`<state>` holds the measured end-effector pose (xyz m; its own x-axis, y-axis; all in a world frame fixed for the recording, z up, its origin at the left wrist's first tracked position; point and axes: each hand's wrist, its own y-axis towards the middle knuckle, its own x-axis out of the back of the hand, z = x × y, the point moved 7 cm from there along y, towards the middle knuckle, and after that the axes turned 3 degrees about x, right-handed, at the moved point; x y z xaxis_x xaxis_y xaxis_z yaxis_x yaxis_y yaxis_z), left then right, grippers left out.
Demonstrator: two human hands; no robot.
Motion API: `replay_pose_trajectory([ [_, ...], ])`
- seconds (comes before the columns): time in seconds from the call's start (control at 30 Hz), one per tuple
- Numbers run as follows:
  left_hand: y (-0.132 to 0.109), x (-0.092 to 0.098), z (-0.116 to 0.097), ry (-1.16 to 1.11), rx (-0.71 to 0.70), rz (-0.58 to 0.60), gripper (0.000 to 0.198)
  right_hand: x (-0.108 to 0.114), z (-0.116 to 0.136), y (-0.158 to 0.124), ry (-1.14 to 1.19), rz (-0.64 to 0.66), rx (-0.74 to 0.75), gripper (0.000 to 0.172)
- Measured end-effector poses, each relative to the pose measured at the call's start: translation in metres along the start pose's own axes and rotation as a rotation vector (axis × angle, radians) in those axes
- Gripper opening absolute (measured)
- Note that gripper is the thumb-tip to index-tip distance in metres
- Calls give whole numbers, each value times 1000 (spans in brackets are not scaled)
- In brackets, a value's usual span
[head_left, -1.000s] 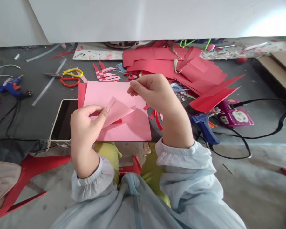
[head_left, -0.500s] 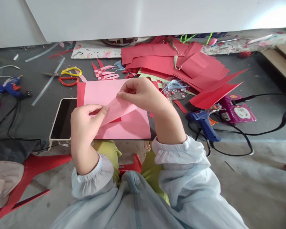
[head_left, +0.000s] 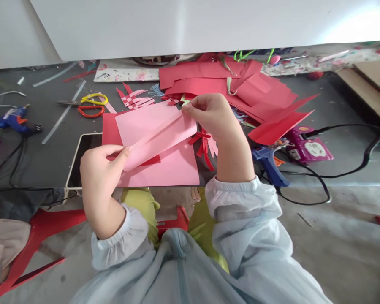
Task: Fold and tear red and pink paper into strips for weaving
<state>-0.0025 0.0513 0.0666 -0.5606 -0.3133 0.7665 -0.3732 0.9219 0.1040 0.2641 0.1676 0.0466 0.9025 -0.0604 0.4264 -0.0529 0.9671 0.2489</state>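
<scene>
A folded strip of pink paper [head_left: 166,141] stretches slantwise between my two hands. My left hand [head_left: 103,169] pinches its lower left end between thumb and fingers. At the upper right end, the thumb and fingers of my right hand [head_left: 210,116] are closed on its edge. Beneath it lie pink paper sheets [head_left: 180,169] on the table, with a red sheet [head_left: 109,126] showing at their left side. Part of a smaller red piece [head_left: 152,160] shows just under the held strip.
Yellow-and-red-handled scissors [head_left: 93,105] lie at the left, near a phone [head_left: 82,156] by the table edge. Blue glue guns with cords rest on the far left [head_left: 14,118] and right [head_left: 270,162]. Behind are stacked red papers [head_left: 209,84], a woven piece [head_left: 131,99] and a purple box [head_left: 310,145].
My hands have moved apart, the right one up and rightward, the left one leftward. More of the folded pink paper now shows between them. The pink sheet behind it has tilted.
</scene>
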Motion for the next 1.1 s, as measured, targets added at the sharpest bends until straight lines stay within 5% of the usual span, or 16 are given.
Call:
replay_pose_trajectory([
  [0.23, 0, 4, 0, -120, -42, -30, 17, 10, -10, 4, -3, -94, 13, 18],
  [0.4, -3, 10, -3, -221, -16, -132, 16, 24, 0, 0, -61, -292, 79, 22],
  [0.47, -3, 11, -4, -249, -10, -160, 16, 22, 6, -2, -56, -266, 81, 21],
  [0.57, -3, 10, -2, -285, -23, -144, 15, 8, 8, -3, 44, -88, 20, 42],
  [0.73, -5, -2, -10, -323, -60, 105, 14, -5, -2, -1, 125, -6, -96, 55],
  [0.97, -29, -29, -57, -234, -406, 554, 12, -6, -3, 1, 234, 48, -102, 25],
  [1.1, -36, -41, -63, -284, -454, 719, 19, -9, 8, -3, 406, 139, -67, 21],
])
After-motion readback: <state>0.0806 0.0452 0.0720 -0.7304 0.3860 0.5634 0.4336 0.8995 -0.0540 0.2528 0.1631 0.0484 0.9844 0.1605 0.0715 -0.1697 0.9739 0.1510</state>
